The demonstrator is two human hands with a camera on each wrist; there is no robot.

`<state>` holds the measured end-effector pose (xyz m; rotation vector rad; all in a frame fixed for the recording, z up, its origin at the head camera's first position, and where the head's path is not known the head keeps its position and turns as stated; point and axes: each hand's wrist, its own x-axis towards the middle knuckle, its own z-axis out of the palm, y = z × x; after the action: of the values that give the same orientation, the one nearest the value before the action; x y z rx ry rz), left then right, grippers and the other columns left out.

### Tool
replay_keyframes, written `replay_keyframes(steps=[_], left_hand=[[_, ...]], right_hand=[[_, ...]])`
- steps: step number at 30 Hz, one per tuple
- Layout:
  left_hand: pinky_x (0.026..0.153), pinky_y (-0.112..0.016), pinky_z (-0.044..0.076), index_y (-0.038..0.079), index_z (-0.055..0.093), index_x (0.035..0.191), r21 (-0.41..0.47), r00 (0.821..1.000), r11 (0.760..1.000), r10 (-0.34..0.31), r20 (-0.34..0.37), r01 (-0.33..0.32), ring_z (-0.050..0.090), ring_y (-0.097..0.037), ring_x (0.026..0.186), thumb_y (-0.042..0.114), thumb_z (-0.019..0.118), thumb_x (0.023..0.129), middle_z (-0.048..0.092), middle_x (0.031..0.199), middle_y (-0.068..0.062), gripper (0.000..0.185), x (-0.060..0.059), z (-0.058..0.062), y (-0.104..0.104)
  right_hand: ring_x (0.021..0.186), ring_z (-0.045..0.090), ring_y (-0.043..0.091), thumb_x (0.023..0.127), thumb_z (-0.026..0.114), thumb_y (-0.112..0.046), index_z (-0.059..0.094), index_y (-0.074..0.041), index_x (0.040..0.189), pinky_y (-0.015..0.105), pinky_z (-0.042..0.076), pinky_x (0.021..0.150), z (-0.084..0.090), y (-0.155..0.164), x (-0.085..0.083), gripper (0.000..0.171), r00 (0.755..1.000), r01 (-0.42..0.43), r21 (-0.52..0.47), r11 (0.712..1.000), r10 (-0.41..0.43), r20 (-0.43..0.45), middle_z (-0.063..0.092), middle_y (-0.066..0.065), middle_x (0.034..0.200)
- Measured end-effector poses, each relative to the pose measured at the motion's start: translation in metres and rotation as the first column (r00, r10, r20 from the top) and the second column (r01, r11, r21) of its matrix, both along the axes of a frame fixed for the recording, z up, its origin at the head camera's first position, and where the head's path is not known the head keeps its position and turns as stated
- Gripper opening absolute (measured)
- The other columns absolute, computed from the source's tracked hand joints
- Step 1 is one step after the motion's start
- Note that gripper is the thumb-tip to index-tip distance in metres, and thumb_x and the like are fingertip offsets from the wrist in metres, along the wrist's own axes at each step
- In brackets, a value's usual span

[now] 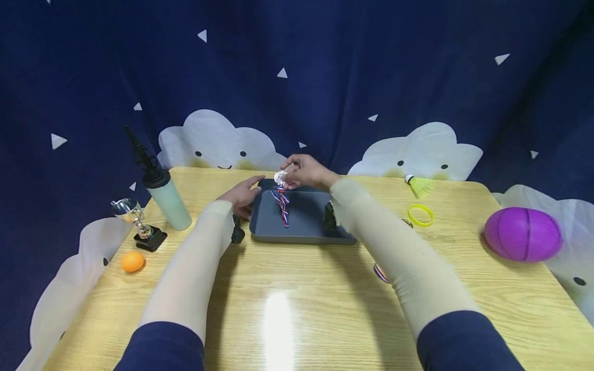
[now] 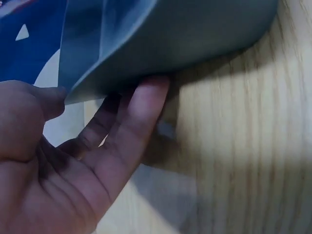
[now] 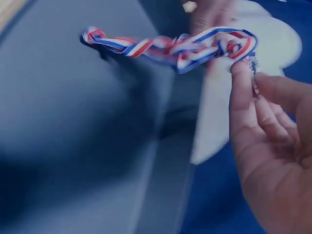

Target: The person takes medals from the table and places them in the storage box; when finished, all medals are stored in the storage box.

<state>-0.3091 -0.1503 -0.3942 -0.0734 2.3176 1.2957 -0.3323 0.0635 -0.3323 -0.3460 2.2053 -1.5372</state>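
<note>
While the left hand (image 1: pixel 241 196) rests open on the gray tray's (image 1: pixel 306 234) corner, the right hand (image 1: pixel 308 172) pinches a silver medal (image 1: pixel 280 178), its striped ribbon (image 1: pixel 282 206) dangling into the tray.

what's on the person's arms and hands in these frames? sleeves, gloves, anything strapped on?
Both forearms wear tight cream sleeves, dark navy sleeves above them. Left hand and right hand are bare: no gloves, rings or markings visible. A small black device sits at each wrist.

Medal (image 1: pixel 280 178) disc mostly hidden by fingers (image 3: pixel 243 97) — tray (image 3: pixel 73 146) blurred.
</note>
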Motion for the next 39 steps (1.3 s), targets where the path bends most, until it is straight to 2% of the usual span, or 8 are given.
replay_keyframes(steps=[4,11,17,26,29,30,34,39], left_hand=[[0.06,-0.035,0.062,0.041,0.012,0.168,0.04,1.0,0.999,0.003,0.018,-0.003,0.066,-0.026,0.082,0.031,0.028,0.116,0.055,0.128,-0.028,0.055,0.001,-0.003,0.0],[0.057,-0.034,0.061,0.042,0.014,0.168,0.028,1.0,1.0,0.005,-0.005,-0.004,0.066,-0.024,0.077,0.033,0.029,0.116,0.056,0.128,-0.027,0.055,0.001,-0.002,0.0],[0.057,-0.033,0.061,0.042,0.013,0.168,0.036,1.0,0.999,0.013,0.014,-0.014,0.065,-0.021,0.075,0.033,0.028,0.116,0.058,0.107,-0.019,0.055,0.002,0.0,0.002],[0.055,-0.032,0.059,0.044,0.015,0.168,0.041,1.0,0.999,0.018,0.013,-0.019,0.066,-0.02,0.074,0.033,0.028,0.116,0.06,0.1,-0.015,0.054,0.004,0.001,0.004],[0.056,-0.032,0.059,0.044,0.015,0.167,0.053,1.0,0.998,0.025,0.015,-0.026,0.066,-0.02,0.073,0.032,0.028,0.116,0.062,0.094,-0.013,0.054,0.003,0.0,0.003],[0.056,-0.032,0.059,0.044,0.015,0.167,0.05,1.0,0.998,0.025,0.014,-0.025,0.066,-0.02,0.073,0.032,0.028,0.116,0.062,0.093,-0.013,0.054,0.003,0.0,0.003],[0.056,-0.033,0.06,0.046,0.015,0.167,0.039,0.999,0.998,0.037,0.026,-0.038,0.066,-0.02,0.073,0.034,0.028,0.116,0.063,0.092,-0.013,0.054,0.002,-0.003,0.0],[0.056,-0.033,0.06,0.047,0.013,0.167,0.035,0.998,0.998,0.052,0.031,-0.053,0.066,-0.02,0.071,0.035,0.028,0.116,0.062,0.089,-0.013,0.054,0.002,-0.006,-0.003]], right_hand=[[0.058,0.064,0.01,0.097,0.062,0.012,0.054,0.01,0.112,0.022,0.061,0.061,-0.02,-0.017,0.004,0.018,0.998,0.051,0.077,0.996,-0.054,0.037,0.061,0.007,0.076],[0.071,0.064,0.014,0.093,0.067,0.013,0.062,0.01,0.112,0.032,0.066,0.079,-0.042,-0.029,0.006,0.02,0.994,0.102,0.273,0.957,-0.089,-0.06,0.056,0.008,0.093],[0.07,0.062,0.011,0.091,0.068,0.009,0.064,0.006,0.114,0.024,0.064,0.072,-0.054,-0.032,0.007,0.024,0.991,0.124,0.385,0.914,-0.093,-0.098,0.059,0.007,0.097],[0.09,0.061,0.022,0.087,0.068,-0.003,0.063,-0.005,0.098,0.035,0.055,0.082,-0.074,-0.034,-0.002,0.012,0.956,0.136,0.55,0.824,0.037,-0.291,0.065,0.008,0.098],[0.087,0.058,0.02,0.091,0.068,-0.005,0.063,-0.005,0.096,0.033,0.053,0.079,-0.073,-0.036,-0.002,0.006,0.95,0.128,0.575,0.808,0.067,-0.306,0.062,0.006,0.093],[0.087,0.058,0.021,0.094,0.065,-0.004,0.063,-0.001,0.098,0.033,0.052,0.079,-0.059,-0.038,0.007,0.005,0.955,0.115,0.597,0.794,0.078,-0.287,0.061,0.008,0.094],[0.077,0.057,0.014,0.102,0.063,-0.008,0.064,0.001,0.107,0.023,0.049,0.07,-0.042,-0.028,0.008,0.011,0.951,0.057,0.575,0.816,0.131,-0.281,0.062,0.006,0.092],[0.071,0.067,0.015,0.103,0.062,-0.003,0.064,0.006,0.11,0.027,0.061,0.069,-0.011,0.017,0.002,0.012,0.931,0.02,0.434,0.901,0.142,-0.337,0.072,0.018,0.092]])
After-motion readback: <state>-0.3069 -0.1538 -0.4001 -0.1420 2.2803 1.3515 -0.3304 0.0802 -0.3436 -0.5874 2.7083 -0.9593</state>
